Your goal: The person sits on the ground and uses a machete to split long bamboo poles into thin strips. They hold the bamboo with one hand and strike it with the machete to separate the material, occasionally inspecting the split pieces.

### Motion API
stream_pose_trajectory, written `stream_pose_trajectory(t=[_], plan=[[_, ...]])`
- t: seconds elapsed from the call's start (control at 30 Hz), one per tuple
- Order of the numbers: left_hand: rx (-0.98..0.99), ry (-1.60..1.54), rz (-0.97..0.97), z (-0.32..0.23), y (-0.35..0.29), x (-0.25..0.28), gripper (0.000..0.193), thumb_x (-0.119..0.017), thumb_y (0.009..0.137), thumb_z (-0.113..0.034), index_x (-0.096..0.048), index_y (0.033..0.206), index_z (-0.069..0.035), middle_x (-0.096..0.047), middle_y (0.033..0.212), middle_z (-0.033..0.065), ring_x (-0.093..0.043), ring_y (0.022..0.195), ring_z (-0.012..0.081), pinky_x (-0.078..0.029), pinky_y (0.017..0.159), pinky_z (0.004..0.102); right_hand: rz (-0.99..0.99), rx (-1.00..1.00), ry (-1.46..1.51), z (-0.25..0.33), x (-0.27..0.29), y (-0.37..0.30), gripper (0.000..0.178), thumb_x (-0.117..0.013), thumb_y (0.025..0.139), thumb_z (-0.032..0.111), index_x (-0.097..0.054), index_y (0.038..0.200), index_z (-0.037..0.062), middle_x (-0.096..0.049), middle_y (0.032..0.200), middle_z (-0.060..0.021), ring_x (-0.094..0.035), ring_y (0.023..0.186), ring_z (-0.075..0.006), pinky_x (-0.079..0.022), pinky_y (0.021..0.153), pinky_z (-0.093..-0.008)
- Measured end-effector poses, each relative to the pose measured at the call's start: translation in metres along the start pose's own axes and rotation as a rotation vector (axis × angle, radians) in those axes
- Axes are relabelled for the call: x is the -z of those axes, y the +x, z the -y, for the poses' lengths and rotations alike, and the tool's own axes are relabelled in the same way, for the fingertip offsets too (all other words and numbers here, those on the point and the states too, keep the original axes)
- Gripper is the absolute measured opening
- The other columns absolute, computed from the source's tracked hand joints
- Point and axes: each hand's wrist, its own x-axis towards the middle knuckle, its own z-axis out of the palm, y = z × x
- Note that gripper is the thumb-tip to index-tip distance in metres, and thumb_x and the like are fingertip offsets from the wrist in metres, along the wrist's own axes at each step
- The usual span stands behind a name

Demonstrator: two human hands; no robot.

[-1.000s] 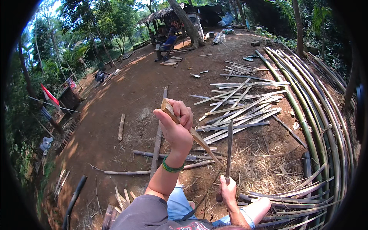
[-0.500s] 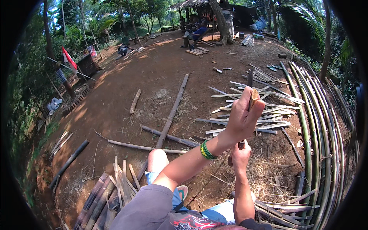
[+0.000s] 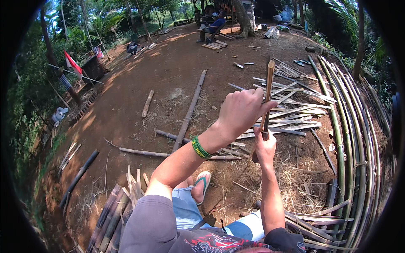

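Observation:
In front of me I hold a bamboo strip [image 3: 270, 78] nearly upright, its pale cut end at the top. My left hand [image 3: 241, 110], with a green band on the wrist, is closed around the strip, the thumb on its right side. Below it, my right hand [image 3: 265, 149] is wrapped round the handle of a long knife [image 3: 265, 135]. The dark blade runs up close against the strip and is mostly hidden behind it; whether its edge is in the bamboo I cannot tell. The strip's lower end passes left of my right hand.
Split bamboo strips [image 3: 295, 122] lie piled beyond my hands. Long green poles [image 3: 348, 147] run along the right. Thick bamboo pieces [image 3: 110, 215] stand at lower left. A bamboo pole [image 3: 190, 111] lies on the dirt ahead. Farther off, a person [image 3: 216, 26] sits in a chair.
My left hand has come down and left along the strip, baring more of its upper length. The right hand with the knife has risen slightly. My left foot now shows more.

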Motion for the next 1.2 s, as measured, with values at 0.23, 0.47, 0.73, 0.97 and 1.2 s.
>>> stream_pose_trajectory(t=[0.23,0.47,0.73,0.97,1.2], plan=[[-0.192,-0.336,-0.053,0.031,0.012,-0.009,0.031,-0.062,0.092,-0.023,-0.053,0.071,-0.001,-0.055,0.061,0.0171,-0.058,0.059,0.0362,-0.043,0.055,0.0432,-0.013,-0.017,-0.033,-0.004,-0.005,0.021,0.035,-0.07,0.089,0.036,-0.064,0.085,0.0016,-0.049,0.06,0.0042,-0.041,0.056,-0.006,-0.036,0.052,-0.0269],[-0.112,-0.729,-0.16,0.038,0.022,0.005,0.032,-0.062,0.094,-0.018,-0.053,0.07,0.001,-0.048,0.051,0.0081,-0.046,0.045,0.0091,-0.034,0.042,0.0294,-0.026,-0.058,-0.064,-0.007,-0.004,0.025,0.037,-0.07,0.089,0.038,-0.065,0.086,0.0012,-0.048,0.061,0.005,-0.04,0.057,-0.0059,-0.034,0.052,-0.0263],[0.335,-0.327,-0.57,0.139,0.013,-0.005,0.025,-0.063,0.093,-0.02,-0.055,0.078,-0.002,-0.054,0.058,0.0106,-0.054,0.05,0.0225,-0.042,0.048,0.0353,-0.04,-0.051,0.036,-0.006,0.0,0.027,0.029,-0.067,0.092,0.03,-0.061,0.084,0.003,-0.048,0.057,0.004,-0.043,0.049,-0.0041,-0.033,0.044,-0.0232],[0.236,-0.262,-0.258,0.112,-0.014,-0.04,0.057,-0.071,0.084,-0.043,-0.055,0.122,-0.003,-0.061,0.088,0.0135,-0.063,0.08,0.0263,-0.052,0.069,0.0373,-0.06,-0.041,0.019,-0.011,0.008,0.026,0.032,-0.067,0.092,0.032,-0.059,0.08,0.0035,-0.048,0.057,0.0036,-0.043,0.05,-0.0048,-0.034,0.046,-0.0244],[0.033,-0.317,-0.204,0.034,0.018,-0.028,0.059,-0.073,0.076,-0.059,-0.054,0.083,-0.003,-0.055,0.065,0.0065,-0.06,0.059,0.0203,-0.048,0.055,0.0332,-0.054,-0.015,-0.074,-0.014,-0.003,0.029,0.038,-0.069,0.089,0.038,-0.061,0.081,0.0017,-0.048,0.059,0.003,-0.041,0.058,-0.0076,-0.036,0.053,-0.028]])
